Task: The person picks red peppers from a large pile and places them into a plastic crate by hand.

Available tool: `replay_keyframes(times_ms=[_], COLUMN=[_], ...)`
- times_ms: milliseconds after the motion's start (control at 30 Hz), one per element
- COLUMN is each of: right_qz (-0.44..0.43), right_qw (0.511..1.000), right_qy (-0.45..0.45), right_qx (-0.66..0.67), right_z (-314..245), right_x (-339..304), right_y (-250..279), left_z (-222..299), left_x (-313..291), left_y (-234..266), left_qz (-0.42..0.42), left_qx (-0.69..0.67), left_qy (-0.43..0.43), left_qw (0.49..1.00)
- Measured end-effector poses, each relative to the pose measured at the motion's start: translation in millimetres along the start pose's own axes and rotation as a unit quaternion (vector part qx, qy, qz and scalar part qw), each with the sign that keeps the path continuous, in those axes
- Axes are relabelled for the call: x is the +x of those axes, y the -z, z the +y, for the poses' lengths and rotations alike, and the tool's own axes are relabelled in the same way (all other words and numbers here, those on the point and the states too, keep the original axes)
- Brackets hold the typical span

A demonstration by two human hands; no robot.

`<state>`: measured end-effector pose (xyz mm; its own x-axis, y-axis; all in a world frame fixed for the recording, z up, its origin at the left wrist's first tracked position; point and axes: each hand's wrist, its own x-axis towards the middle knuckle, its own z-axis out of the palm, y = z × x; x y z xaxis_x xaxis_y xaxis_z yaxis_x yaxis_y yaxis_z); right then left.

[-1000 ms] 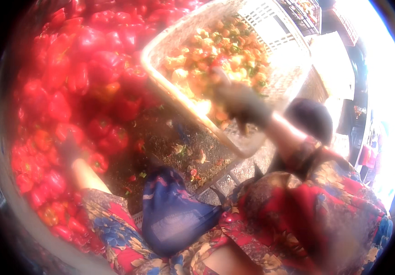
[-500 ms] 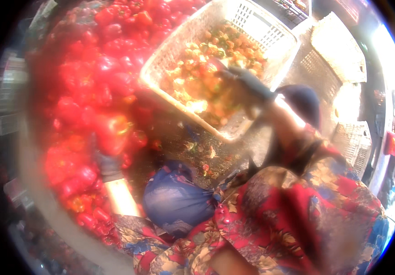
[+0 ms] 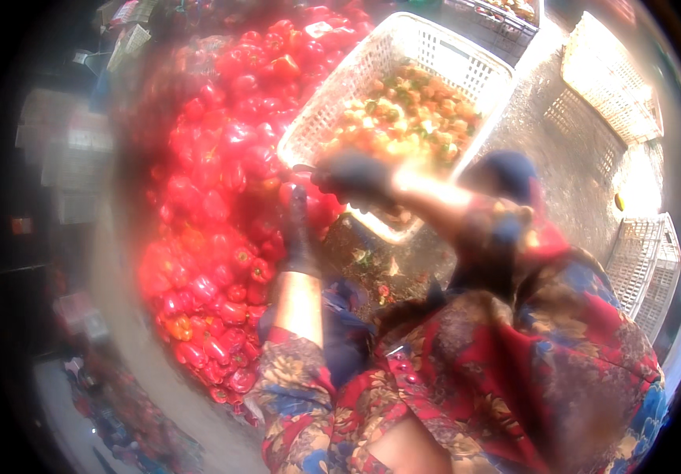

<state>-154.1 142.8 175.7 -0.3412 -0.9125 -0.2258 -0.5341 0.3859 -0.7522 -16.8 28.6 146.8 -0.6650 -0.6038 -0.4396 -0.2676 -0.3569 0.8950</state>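
My left hand (image 3: 299,233), in a dark glove, reaches up from below and holds a red bell pepper (image 3: 319,207) near the crate's front left corner. Right beside the pepper is my right hand (image 3: 352,175), gloved too and smeared by motion. Its fingers are closed, and a thin dark tip juts out toward the pepper; what it belongs to is hidden. Behind both hands stands a white plastic crate (image 3: 297,130), partly filled with yellowish-green pepper cores (image 3: 404,110). A large heap of red bell peppers (image 3: 214,205) lies to the left.
Pepper scraps (image 3: 384,292) litter the floor in front of the crate. More white crates (image 3: 605,75) and stacked crates (image 3: 645,265) stand at right, with a dark crate (image 3: 498,20) at the back. A pale curved edge (image 3: 123,300) borders the heap.
My right hand has come out from over the crate toward my left hand. My left hand has moved from the heap up and right with a pepper. The view has shifted too.
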Motion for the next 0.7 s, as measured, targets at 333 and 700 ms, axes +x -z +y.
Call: replay_keyframes(times_ms=[333, 700], right_qz=[-0.043, 0.014], right_qw=[0.958, 0.994], right_qy=[0.149, 0.087], right_qx=[-0.240, -0.065], right_z=[-9.2, -2.7], right_x=[27.5, -31.7], right_y=[5.8, -49.2], left_z=[-44.8, -37.1], left_x=[30.7, 33.5], left_y=[-5.3, 5.9], left_qz=[-0.019, 0.012], left_qx=[0.063, -0.138], left_qy=[-0.219, -0.093], left_qw=[0.974, 0.986])
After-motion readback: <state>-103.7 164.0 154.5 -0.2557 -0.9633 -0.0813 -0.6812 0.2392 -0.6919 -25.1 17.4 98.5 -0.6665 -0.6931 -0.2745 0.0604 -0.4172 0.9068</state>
